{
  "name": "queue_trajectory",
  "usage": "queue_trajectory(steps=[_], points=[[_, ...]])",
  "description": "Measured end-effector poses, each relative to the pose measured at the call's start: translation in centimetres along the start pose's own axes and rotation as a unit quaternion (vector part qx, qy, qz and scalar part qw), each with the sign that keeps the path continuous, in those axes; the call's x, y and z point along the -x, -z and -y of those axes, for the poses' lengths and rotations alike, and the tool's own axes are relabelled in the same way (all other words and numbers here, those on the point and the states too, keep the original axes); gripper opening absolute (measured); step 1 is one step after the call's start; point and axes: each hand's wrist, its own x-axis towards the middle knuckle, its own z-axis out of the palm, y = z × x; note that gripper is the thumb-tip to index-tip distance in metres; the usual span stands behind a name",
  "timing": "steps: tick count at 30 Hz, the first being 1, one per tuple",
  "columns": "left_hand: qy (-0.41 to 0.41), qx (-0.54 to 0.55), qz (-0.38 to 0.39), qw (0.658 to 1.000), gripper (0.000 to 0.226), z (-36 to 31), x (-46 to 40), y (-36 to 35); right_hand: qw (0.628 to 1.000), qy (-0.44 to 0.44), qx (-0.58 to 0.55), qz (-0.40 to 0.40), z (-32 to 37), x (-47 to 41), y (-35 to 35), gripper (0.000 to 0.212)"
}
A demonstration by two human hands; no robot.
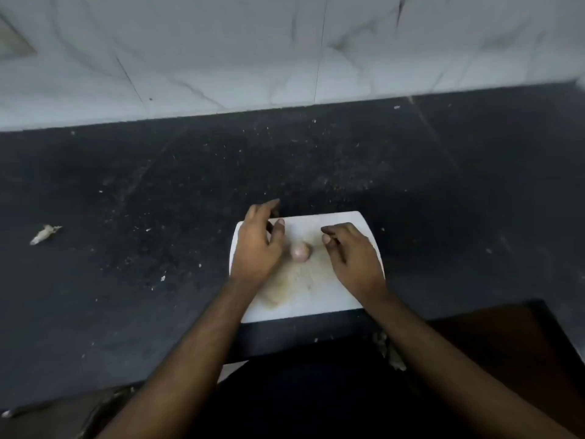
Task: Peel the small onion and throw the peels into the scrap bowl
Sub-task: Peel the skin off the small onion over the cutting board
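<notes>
At the far left of the dark countertop [126, 191], a pale scrap of peel [45, 234] is seen lying alone, well apart from everything else; fine pale specks are scattered across the surface around it. Behind the counter, a white marbled wall [285, 49] is noted. Toward the centre, a white cutting board [316, 299] is set near the counter's front edge, its surface marked with a yellowish stain. The left hand [258, 245] is held over the board's left side with fingers spread and loosely bent; nothing is gripped in it, and whether its thumb touches the onion cannot be told. The small onion [299, 251], pale pink and apparently already stripped of dry skin, is found resting on the board between the two hands, just beside the left thumb. To the right, the right hand [353, 258] is held over the board with fingers relaxed and slightly curled, and nothing is held in it. The onion is not touched by this hand.
</notes>
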Motion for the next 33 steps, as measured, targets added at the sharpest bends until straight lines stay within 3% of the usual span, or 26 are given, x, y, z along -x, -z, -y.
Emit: queue_trajectory(steps=[2,4,8,12,14,17,21,29,33], points=[[0.003,0.030,0.000,1.000,0.048,-0.1,0.7,-0.3,0.998,0.024,-0.020,0.056,0.4,0.3,-0.5,0.035],[0.009,0.026,0.021,0.999,0.053,0.0,1.9,-1.1,0.992,0.065,0.034,0.107,0.9,0.7,-1.0,0.046],[0.076,0.055,0.038,0.995,0.047,1.0,2.0,-2.0,0.985,0.097,0.086,0.111,0.9,0.3,-1.6,0.046],[0.163,0.111,0.031,0.980,0.032,0.2,2.5,-2.6,0.996,0.012,-0.070,0.060,0.2,0.2,-1.5,0.040],[0.181,0.150,0.064,0.970,0.030,-0.6,2.9,-3.1,0.991,-0.012,-0.126,0.045,-0.2,0.3,-1.3,0.041],[0.153,0.177,0.120,0.965,0.043,-1.5,4.0,-4.0,0.984,-0.028,-0.163,0.061,-0.6,0.9,-1.1,0.046],[0.154,0.172,0.071,0.970,0.046,-1.3,4.9,-4.4,0.972,-0.042,-0.218,0.078,-0.8,1.1,-1.2,0.054],[0.102,0.203,0.027,0.974,0.062,0.6,6.1,-5.2,0.975,0.046,-0.197,0.090,-1.1,1.3,-1.1,0.054],[0.070,0.192,0.027,0.979,0.067,0.6,6.3,-5.4,0.967,0.045,-0.242,0.066,-1.0,1.2,-0.6,0.024]])
